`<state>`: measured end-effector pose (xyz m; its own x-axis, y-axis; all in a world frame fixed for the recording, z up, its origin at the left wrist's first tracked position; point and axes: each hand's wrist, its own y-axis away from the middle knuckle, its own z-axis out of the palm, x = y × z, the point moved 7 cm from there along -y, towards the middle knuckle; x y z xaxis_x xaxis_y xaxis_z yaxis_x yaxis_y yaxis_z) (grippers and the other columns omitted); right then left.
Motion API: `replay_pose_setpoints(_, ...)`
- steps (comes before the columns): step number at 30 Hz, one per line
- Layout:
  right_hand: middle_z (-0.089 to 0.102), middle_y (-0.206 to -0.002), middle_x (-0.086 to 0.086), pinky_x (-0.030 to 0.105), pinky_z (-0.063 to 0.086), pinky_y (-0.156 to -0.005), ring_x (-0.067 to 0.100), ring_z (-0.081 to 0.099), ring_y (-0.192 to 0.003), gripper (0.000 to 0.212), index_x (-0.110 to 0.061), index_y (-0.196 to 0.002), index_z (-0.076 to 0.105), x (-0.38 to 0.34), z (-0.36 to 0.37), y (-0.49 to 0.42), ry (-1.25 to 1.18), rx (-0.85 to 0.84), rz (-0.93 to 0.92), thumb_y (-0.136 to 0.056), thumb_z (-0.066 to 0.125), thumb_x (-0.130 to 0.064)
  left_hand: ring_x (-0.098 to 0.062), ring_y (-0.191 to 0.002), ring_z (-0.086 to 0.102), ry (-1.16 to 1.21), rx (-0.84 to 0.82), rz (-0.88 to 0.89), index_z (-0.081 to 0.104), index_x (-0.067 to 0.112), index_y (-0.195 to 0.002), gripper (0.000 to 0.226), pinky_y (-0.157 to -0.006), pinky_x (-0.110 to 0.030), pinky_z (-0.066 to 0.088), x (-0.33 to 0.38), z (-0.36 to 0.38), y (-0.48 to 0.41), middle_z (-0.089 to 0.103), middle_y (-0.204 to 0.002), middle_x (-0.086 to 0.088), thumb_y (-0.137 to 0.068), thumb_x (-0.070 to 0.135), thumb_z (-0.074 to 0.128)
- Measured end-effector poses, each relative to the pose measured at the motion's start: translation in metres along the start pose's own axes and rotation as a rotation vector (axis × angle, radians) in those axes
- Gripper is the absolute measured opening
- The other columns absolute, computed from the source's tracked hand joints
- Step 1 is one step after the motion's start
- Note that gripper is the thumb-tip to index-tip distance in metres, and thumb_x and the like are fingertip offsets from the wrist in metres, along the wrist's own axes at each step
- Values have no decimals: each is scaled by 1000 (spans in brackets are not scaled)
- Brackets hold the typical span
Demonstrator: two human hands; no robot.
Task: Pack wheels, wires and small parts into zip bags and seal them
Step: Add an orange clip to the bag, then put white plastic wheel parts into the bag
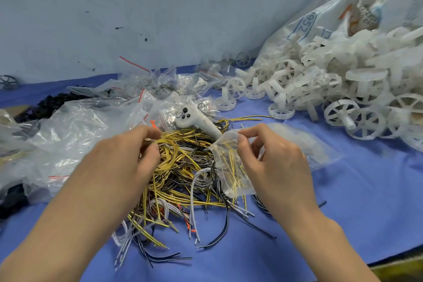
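A tangled pile of yellow, black and white wires (183, 190) lies on the blue table cover in front of me. My left hand (139, 153) pinches a looped bundle of yellow wires (168, 151) at the top of the pile. My right hand (270, 158) pinches the upper edge of a small clear zip bag (231, 174) that hangs over the pile's right side, with yellow wires showing through it. White plastic wheels (320, 94) are heaped at the right.
A large white sack (332, 18) behind the wheels spills them out. Clear zip bags (146, 89) and crumpled plastic (75, 135) cover the left. A white hand controller (196, 119) lies behind the wires. Black parts (48, 105) sit at far left. The table edge (389, 261) runs at lower right.
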<state>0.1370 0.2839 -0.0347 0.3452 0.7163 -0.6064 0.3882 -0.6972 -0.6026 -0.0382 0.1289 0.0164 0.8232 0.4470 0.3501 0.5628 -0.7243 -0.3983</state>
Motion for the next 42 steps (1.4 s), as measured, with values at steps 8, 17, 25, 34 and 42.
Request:
replay_pose_setpoints(8, 56, -62, -11, 36, 44, -53, 12, 53, -62, 8, -34, -89, 61, 1, 0, -1, -20, -7, 11, -95, 59, -39, -7, -88, 62, 388, 361, 128, 60, 55, -113, 22, -71, -38, 53, -16, -41, -14, 66, -101, 18, -96, 54, 46)
replay_pose_setpoints(17, 60, -70, -17, 36, 46, -55, 11, 57, -61, 14, -34, -87, 65, 7, -5, -6, -137, -39, 60, -92, 57, -44, -8, -57, 58, 779, -189, 188, 73, 39, -103, 25, -51, -21, 49, 24, 12, -7, 62, -77, 5, -98, 23, 55)
replay_pose_setpoints(25, 59, -68, -15, 29, 42, -54, 9, 54, -61, 8, -36, -87, 66, 4, -6, -6, -143, -93, 38, -91, 61, -41, -10, -48, 53, 762, -453, -80, 72, 28, -107, 23, -48, -18, 43, 45, 108, -8, 72, -82, 7, -99, 16, 54)
replay_pose_setpoints(34, 43, -65, -21, 31, 42, -60, 9, 55, -67, 11, -32, -92, 65, -13, 1, 7, 24, -178, -94, -91, 57, -41, -34, -94, 48, 1554, -722, -504, 56, -13, -120, 38, -68, -33, 34, 87, 172, -5, 54, -104, -27, -89, -9, 35)
replay_pose_setpoints(42, 58, -67, -11, 28, 45, -52, 13, 58, -60, 8, -29, -90, 68, -20, -8, 10, 59, -99, -176, -87, 62, -35, -6, -40, 59, 1739, -666, -590, 66, 6, -39, 31, -41, -13, 46, 107, 179, 1, 57, -42, -1, -70, 9, 67)
